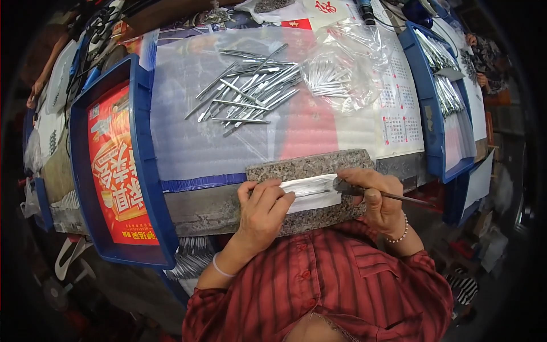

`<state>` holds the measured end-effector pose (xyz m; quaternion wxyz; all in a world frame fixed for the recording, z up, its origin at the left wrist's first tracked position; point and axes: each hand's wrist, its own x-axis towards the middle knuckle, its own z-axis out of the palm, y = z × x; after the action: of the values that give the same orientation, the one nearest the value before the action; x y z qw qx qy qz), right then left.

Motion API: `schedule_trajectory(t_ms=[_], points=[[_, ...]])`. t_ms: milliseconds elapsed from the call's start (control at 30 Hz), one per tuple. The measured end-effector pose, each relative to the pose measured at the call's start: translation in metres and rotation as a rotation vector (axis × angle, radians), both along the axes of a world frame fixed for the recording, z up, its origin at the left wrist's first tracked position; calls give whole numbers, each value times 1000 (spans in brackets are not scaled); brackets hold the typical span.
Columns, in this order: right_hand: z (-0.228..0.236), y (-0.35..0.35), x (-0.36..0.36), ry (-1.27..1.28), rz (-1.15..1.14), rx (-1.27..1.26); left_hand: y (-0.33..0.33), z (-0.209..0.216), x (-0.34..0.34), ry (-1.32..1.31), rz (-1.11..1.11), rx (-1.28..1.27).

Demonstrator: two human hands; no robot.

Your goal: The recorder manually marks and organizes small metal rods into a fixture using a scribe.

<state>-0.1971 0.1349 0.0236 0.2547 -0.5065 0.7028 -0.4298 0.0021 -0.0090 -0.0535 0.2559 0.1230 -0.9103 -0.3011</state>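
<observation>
A speckled granite slab (307, 166) lies along the bench's near edge, with a white sheet (314, 203) on top. Across the sheet runs a slim silvery metal piece (313, 192). My left hand (265, 210) is closed at the left end of that piece, fingertips pressed down; its exact grip is partly hidden. My right hand (379, 196) wraps round a dark slender metal tool (413, 200). The tool's broad dark end rests at the sheet's right edge, and its thin shaft sticks out to the right past my palm.
Beyond the slab is a loose pile of flat silvery metal rods (250, 85). Beside it a clear plastic bag (342, 68) holds more thin pieces. A blue tray (149, 171) with a red printed sheet stands left; another blue tray (436, 137) with metal pieces stands right.
</observation>
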Motion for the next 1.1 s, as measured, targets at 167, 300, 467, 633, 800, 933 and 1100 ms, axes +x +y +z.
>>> schedule_trajectory(t_ms=[167, 300, 467, 633, 800, 933, 1100], points=[[19, -7, 1, 110, 68, -117, -1, -1, 1, 8, 8, 2], [28, -5, 7, 212, 172, -332, -1, -4, 3, 0, -11, -20], [-22, -35, 29, 185, 266, -22, -3, 2, 6, -28, 10, 48], [-24, -36, 30, 183, 271, -64, -7, 6, 19, -60, 153, 79], [-1, -37, 33, 244, 308, -534, -7, 0, 23, -34, 172, 48], [-22, -57, 53, 261, 330, -106, -5, -3, 23, -5, 159, 44], [-23, -51, 43, 56, 235, -38, -5, -4, 25, 1, 167, 56]])
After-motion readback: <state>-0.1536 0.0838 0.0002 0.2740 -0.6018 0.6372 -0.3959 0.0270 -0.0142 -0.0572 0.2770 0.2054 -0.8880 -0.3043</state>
